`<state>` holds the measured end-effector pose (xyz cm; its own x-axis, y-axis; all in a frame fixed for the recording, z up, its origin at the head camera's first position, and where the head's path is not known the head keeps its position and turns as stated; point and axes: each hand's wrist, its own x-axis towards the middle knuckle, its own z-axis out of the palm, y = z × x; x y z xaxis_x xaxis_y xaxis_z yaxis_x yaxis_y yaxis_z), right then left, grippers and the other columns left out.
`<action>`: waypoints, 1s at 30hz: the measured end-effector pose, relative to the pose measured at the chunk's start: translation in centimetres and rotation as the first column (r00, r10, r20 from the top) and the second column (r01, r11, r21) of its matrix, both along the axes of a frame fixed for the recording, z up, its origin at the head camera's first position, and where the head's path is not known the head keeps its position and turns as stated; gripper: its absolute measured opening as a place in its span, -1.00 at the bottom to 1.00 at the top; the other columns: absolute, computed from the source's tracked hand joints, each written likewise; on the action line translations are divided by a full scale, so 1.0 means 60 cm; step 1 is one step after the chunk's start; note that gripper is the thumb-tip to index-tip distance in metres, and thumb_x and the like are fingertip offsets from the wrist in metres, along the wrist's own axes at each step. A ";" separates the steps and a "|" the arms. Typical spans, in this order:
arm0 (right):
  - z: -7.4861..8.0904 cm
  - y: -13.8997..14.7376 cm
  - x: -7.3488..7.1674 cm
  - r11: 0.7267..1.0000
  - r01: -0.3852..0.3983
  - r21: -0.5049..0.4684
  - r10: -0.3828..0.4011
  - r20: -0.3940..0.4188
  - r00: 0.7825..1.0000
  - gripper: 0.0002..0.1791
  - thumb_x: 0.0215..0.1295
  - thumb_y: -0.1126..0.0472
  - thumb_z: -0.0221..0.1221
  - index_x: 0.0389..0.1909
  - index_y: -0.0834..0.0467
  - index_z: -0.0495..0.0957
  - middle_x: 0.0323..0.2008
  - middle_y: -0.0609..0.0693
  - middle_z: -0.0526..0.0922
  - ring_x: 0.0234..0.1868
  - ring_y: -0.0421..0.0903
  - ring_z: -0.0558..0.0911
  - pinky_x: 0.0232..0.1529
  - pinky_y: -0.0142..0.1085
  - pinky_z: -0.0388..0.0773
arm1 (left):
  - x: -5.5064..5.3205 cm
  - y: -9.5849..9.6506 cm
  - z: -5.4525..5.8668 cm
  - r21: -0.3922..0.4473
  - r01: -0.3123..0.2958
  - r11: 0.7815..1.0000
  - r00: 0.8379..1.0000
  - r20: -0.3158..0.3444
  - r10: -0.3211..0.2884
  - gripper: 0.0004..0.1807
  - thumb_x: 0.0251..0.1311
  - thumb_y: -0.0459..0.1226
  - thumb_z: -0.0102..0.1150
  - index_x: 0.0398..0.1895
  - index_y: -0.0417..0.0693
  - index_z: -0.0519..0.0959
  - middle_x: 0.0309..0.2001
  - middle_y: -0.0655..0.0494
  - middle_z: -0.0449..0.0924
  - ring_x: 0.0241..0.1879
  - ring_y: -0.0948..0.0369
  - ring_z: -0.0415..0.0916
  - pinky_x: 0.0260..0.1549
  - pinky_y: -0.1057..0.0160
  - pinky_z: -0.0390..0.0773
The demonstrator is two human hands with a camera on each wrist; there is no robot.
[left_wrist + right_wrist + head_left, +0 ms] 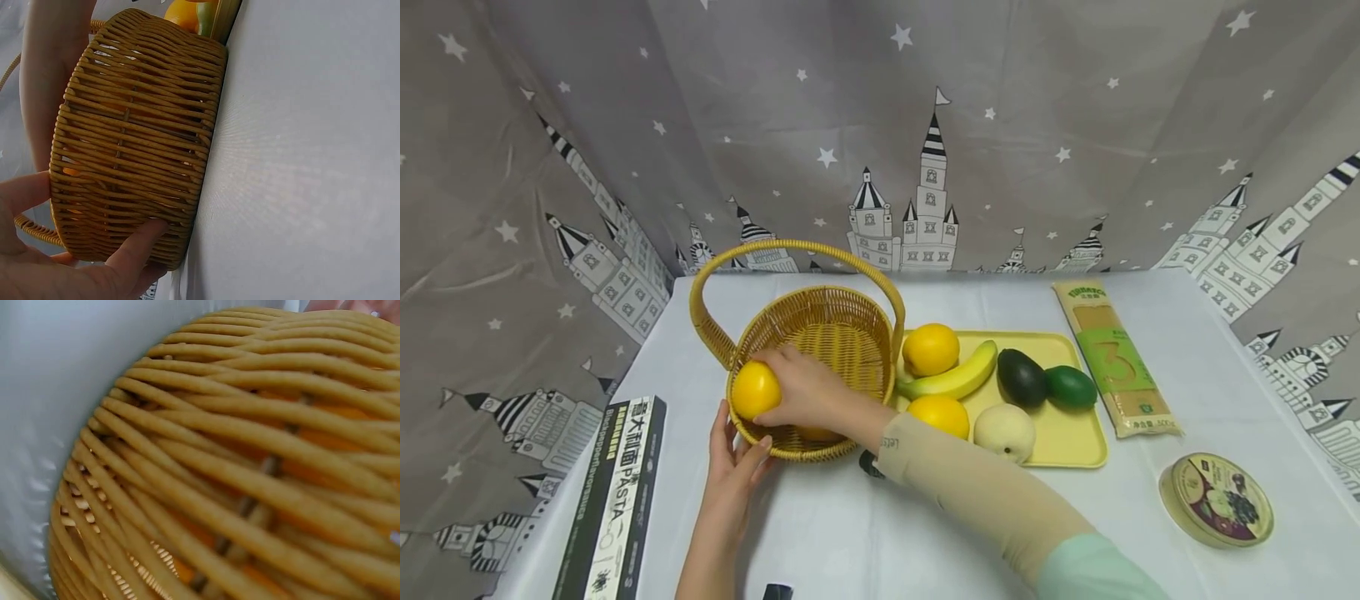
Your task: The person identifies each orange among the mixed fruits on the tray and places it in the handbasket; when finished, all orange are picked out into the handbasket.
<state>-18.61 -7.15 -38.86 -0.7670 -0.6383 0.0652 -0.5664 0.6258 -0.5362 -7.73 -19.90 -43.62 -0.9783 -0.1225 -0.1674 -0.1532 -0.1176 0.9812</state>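
Fruit is judged to be partway through being moved between the tray and the basket, though which way cannot be told: 1 orange is held inside the basket, another is partly hidden there, and 2 oranges, a banana, 2 green fruits and a pear are seen on the tray. The held orange is gripped by the right hand; the basket's near side is touched by the left hand, fingers spread.

Reading as a curtained-off staging booth, wider room unclear: grey castle-print curtain is enclosing top and both sides of frame, white counter is filling centre and bottom.
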 end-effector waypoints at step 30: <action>0.054 0.080 0.011 1.000 0.006 -0.023 -0.008 -0.055 0.998 -0.18 0.13 -0.14 0.32 0.38 0.04 0.30 0.34 -0.05 0.35 0.34 -0.08 0.31 0.34 -0.21 0.24 | -0.001 0.000 0.003 -0.040 0.000 0.999 1.000 0.006 0.000 -0.04 0.38 -0.39 -0.03 0.52 0.26 -0.48 0.50 -0.07 -0.56 0.46 -0.05 -0.14 -0.08 0.48 0.51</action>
<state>-17.92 -2.36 -35.62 -0.7662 -0.6309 0.1220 -0.5913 0.6178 -0.5185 -7.79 -19.88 -43.47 -0.9773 -0.1293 -0.1679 -0.1588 -0.0781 0.9842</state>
